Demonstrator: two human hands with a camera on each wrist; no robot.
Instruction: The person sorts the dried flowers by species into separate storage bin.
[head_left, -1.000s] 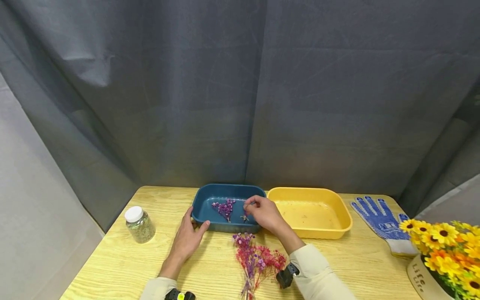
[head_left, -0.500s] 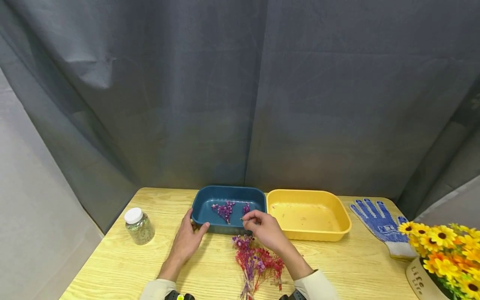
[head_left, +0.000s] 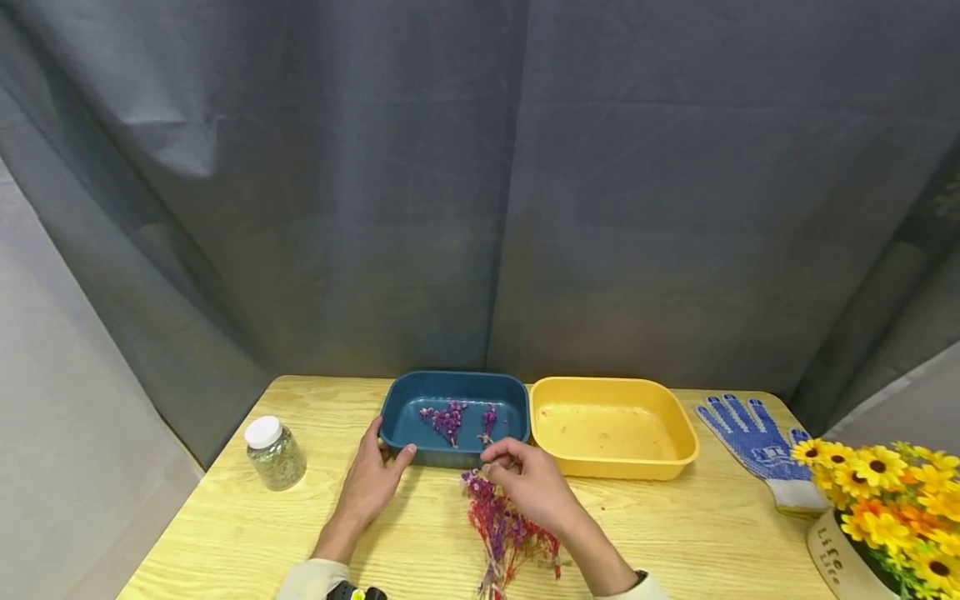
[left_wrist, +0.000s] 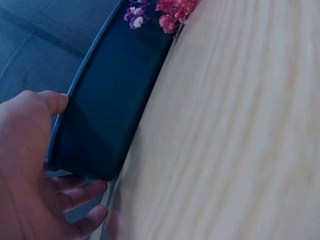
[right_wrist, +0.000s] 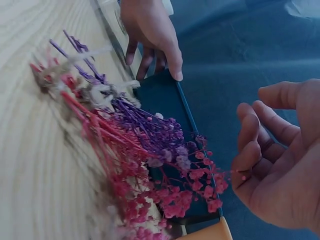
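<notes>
The blue tray [head_left: 438,457] stands on the table with two small purple dried-flower sprigs [head_left: 450,421] inside. My left hand [head_left: 371,479] holds its left front corner, thumb over the rim and the other fingers around the end, seen closely in the left wrist view. My right hand [head_left: 532,487] hovers at the tray's front right, over the dried flower bunches [head_left: 497,521]. In the right wrist view its fingers are loosely bent with nothing between them. These bunches, pink and purple with tied stems [right_wrist: 95,92], lie in front of the tray.
A yellow tray [head_left: 613,471] adjoins the blue one on the right. Farther right lie a blue-and-white work glove [head_left: 761,450] and a pot of yellow artificial flowers [head_left: 851,554]. A white-capped jar [head_left: 277,458] stands at left. Behind the table hangs a grey curtain [head_left: 375,208].
My right hand has let go of the right-hand purple sprig, now lying in the blue tray, and has drawn back toward the flower bunches. The left hand stays at the tray's corner.
</notes>
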